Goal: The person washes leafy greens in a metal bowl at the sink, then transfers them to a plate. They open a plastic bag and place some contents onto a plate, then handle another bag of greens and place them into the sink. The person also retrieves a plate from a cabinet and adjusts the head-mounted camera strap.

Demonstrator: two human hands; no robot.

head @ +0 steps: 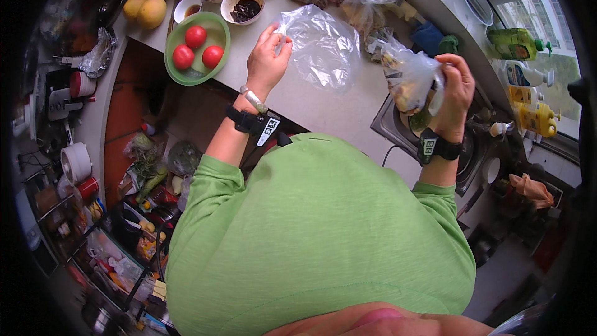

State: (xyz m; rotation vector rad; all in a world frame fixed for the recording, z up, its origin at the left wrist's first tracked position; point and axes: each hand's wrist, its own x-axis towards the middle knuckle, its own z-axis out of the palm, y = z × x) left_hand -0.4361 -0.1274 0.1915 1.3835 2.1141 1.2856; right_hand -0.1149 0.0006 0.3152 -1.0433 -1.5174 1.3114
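Observation:
My left hand [267, 59] has the edge of a clear plastic bag [322, 46] between thumb and fingers. This bag looks empty and lies spread on the pale counter [298, 95]. On the right, my right hand [453, 91] grips the gathered top of a second thin plastic bag [406, 74]. Brownish-yellow pieces show through its film, too blurred to name. That bag hangs over the near edge of the metal sink [396, 119]. Left of my left hand is a green plastic bowl [226, 51] holding three tomatoes [195, 36].
Several white bowls of dark sauce and food, including one bowl [242, 5], stand at the back. Yellow round fruits [152, 13] lie beside them. Tied plastic bags [361, 2] line the wall. Bottles, among them a green one [515, 44], stand on the windowsill. The faucet [499, 127] is at right.

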